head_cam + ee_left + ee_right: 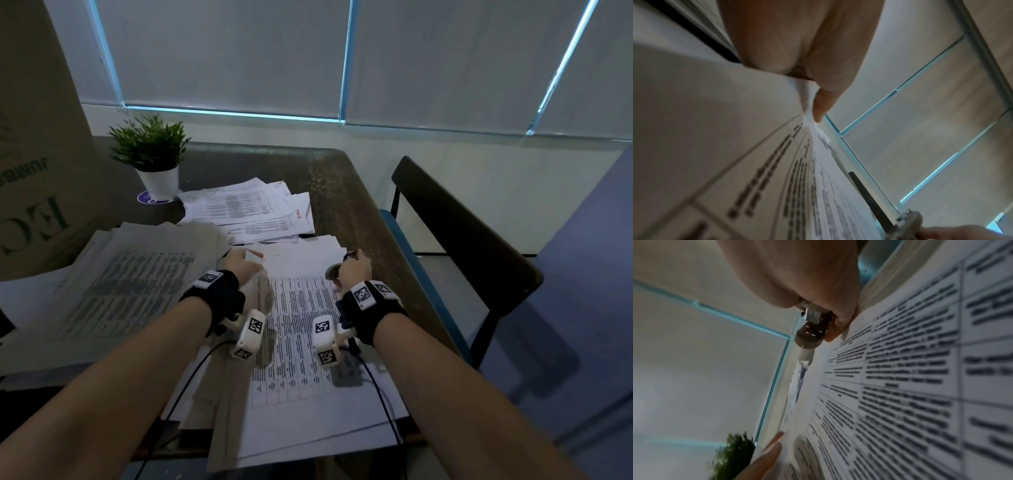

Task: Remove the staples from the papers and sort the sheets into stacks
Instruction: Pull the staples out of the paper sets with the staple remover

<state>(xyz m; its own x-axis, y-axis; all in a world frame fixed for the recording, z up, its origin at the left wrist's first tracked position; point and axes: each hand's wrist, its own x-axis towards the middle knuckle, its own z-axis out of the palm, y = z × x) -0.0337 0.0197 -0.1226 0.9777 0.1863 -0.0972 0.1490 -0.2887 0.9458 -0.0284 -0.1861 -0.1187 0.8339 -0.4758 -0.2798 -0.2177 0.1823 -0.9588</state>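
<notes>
A printed sheet with a table (298, 329) lies on top of a loose pile in front of me. My left hand (250, 261) pinches its far left corner, thumb (821, 104) against the paper (748, 129). My right hand (350, 266) grips a brown and metal staple remover (333, 272) at the sheet's far right corner. In the right wrist view the staple remover (810, 331) sticks out of my fist beside the printed sheet (910, 386), and my left fingertips (772, 449) show farther off. No staple can be made out.
A grey stack of sheets (130, 284) lies to the left and a fanned white stack (250, 205) at the back. A potted plant (152, 154) and a cardboard box (34, 154) stand at the far left. A dark chair (462, 240) is beside the table's right edge (363, 212).
</notes>
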